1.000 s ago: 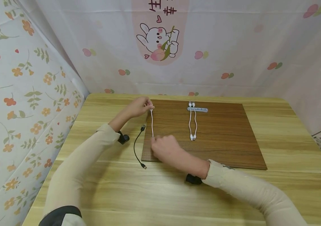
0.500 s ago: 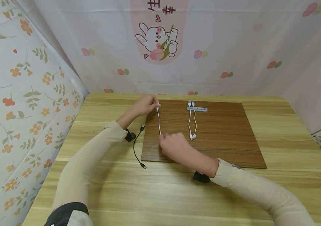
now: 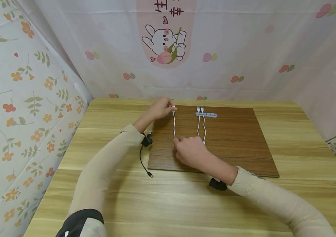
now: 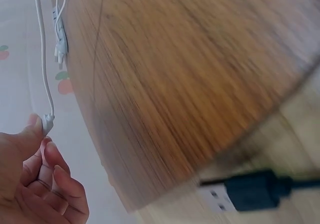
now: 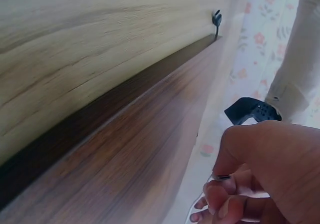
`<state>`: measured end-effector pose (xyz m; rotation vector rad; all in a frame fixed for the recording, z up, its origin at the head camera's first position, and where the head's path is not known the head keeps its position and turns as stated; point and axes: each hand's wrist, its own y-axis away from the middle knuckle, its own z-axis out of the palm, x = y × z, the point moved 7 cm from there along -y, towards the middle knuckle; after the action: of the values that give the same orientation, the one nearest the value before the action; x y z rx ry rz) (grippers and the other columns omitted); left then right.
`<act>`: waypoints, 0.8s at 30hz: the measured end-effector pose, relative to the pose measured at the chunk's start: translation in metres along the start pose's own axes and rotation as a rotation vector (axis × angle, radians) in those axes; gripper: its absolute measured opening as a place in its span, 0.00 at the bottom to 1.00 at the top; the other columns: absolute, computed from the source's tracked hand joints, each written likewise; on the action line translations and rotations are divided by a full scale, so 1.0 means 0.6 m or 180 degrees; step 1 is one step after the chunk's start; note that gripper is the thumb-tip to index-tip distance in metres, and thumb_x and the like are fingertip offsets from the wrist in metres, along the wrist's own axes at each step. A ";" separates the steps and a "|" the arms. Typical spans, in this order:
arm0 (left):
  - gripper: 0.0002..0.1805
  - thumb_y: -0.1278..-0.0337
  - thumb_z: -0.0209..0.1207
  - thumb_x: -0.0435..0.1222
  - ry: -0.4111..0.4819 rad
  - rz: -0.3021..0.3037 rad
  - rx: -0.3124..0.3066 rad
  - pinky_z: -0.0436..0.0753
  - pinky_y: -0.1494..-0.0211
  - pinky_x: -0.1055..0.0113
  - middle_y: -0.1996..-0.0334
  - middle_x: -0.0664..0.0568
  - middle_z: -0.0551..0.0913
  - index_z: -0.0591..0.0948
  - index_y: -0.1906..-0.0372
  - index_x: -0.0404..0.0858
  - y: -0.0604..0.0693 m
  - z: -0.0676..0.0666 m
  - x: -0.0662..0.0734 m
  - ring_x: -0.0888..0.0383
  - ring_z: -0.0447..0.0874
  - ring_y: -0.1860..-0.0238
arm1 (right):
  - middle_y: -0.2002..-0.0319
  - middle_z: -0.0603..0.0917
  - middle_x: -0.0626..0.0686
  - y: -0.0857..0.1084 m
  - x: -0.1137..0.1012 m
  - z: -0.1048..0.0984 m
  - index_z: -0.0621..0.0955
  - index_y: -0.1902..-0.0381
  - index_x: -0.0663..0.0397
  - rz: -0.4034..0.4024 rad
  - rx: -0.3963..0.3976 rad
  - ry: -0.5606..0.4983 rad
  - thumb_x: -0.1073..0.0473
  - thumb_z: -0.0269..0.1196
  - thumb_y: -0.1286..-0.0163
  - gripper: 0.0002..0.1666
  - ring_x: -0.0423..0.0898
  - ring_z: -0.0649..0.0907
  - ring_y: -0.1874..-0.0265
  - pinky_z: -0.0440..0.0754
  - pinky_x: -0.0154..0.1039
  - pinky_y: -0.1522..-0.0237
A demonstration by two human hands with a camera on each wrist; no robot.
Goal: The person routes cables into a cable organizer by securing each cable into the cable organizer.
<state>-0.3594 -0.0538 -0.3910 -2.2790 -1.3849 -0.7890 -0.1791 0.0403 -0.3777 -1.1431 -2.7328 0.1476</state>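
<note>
My left hand (image 3: 162, 108) pinches one plug of a short white USB cable (image 3: 174, 124) near the far edge of a dark brown board (image 3: 233, 144). The cable's other end is between the thumb and fingers of my right hand (image 3: 192, 151), nearer the front. It runs nearly straight between the hands. In the left wrist view the white plug (image 4: 47, 124) sits between thumb and index finger; in the right wrist view a small metal connector tip (image 5: 221, 177) shows. A pale blue cable clip strip (image 3: 211, 115) on the board holds two other white cables (image 3: 204, 126).
A black USB cable (image 3: 141, 158) lies left of the board on the light wooden table (image 3: 120, 194), partly hidden by my left wrist's camera. My right hand covers the near ends of the clipped cables. A printed cloth (image 3: 230, 42) hangs behind the table.
Both hands have moved right across the board, carrying the white cable from its left edge toward the clip strip. The clipped cables and the black cable have stayed put.
</note>
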 end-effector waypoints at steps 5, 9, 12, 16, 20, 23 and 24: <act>0.11 0.29 0.63 0.39 -0.0046 0.0034 0.0049 0.73 0.64 0.67 0.67 0.49 0.83 0.84 0.59 0.33 -0.016 0.009 0.009 0.57 0.75 0.68 | 0.76 0.81 0.48 0.006 0.011 -0.005 0.82 0.66 0.55 0.0016 0.0144 -0.0084 0.61 0.69 0.42 0.06 0.39 0.70 0.88 0.67 0.37 0.91; 0.11 0.29 0.64 0.40 -0.0117 0.0025 0.0120 0.73 0.63 0.67 0.66 0.50 0.83 0.85 0.59 0.34 -0.026 0.014 0.017 0.58 0.76 0.68 | 0.76 0.81 0.49 0.012 0.019 -0.005 0.83 0.66 0.56 0.0007 0.0174 -0.0062 0.60 0.70 0.42 0.08 0.40 0.70 0.87 0.69 0.38 0.91; 0.10 0.29 0.64 0.40 -0.0126 0.0010 0.0140 0.73 0.65 0.67 0.66 0.51 0.83 0.85 0.58 0.35 -0.030 0.017 0.024 0.58 0.76 0.69 | 0.76 0.82 0.50 0.016 0.025 -0.002 0.83 0.65 0.56 0.0018 0.0163 -0.0037 0.60 0.70 0.42 0.09 0.40 0.70 0.88 0.68 0.38 0.91; 0.11 0.29 0.64 0.41 -0.0106 -0.0021 0.0128 0.72 0.68 0.68 0.67 0.51 0.83 0.85 0.59 0.36 -0.036 0.025 0.031 0.58 0.74 0.72 | 0.78 0.80 0.49 0.020 0.031 0.001 0.82 0.67 0.56 0.0032 0.0175 -0.0035 0.60 0.70 0.43 0.08 0.39 0.68 0.89 0.65 0.36 0.92; 0.10 0.29 0.64 0.42 -0.0076 -0.0071 0.0098 0.71 0.69 0.67 0.68 0.52 0.82 0.84 0.59 0.38 -0.044 0.034 0.035 0.58 0.73 0.73 | 0.77 0.81 0.49 0.022 0.035 0.003 0.83 0.63 0.57 0.0020 0.0177 -0.0053 0.60 0.69 0.42 0.10 0.39 0.67 0.89 0.64 0.36 0.92; 0.11 0.29 0.63 0.43 -0.0084 -0.0089 0.0093 0.72 0.67 0.67 0.67 0.53 0.82 0.83 0.59 0.39 -0.052 0.039 0.038 0.59 0.74 0.71 | 0.76 0.82 0.50 0.023 0.040 0.004 0.83 0.61 0.58 0.0055 0.0140 -0.0040 0.59 0.70 0.41 0.12 0.39 0.68 0.90 0.65 0.36 0.92; 0.11 0.29 0.63 0.44 -0.0087 -0.0085 0.0102 0.72 0.66 0.67 0.66 0.53 0.82 0.83 0.59 0.39 -0.055 0.040 0.039 0.59 0.75 0.70 | 0.76 0.82 0.50 0.024 0.042 0.005 0.83 0.61 0.58 0.0072 0.0127 -0.0027 0.59 0.70 0.41 0.12 0.39 0.68 0.89 0.65 0.37 0.92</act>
<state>-0.3735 -0.0089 -0.3944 -2.2596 -1.4326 -0.7412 -0.1873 0.0682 -0.3796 -1.1656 -2.7122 0.2097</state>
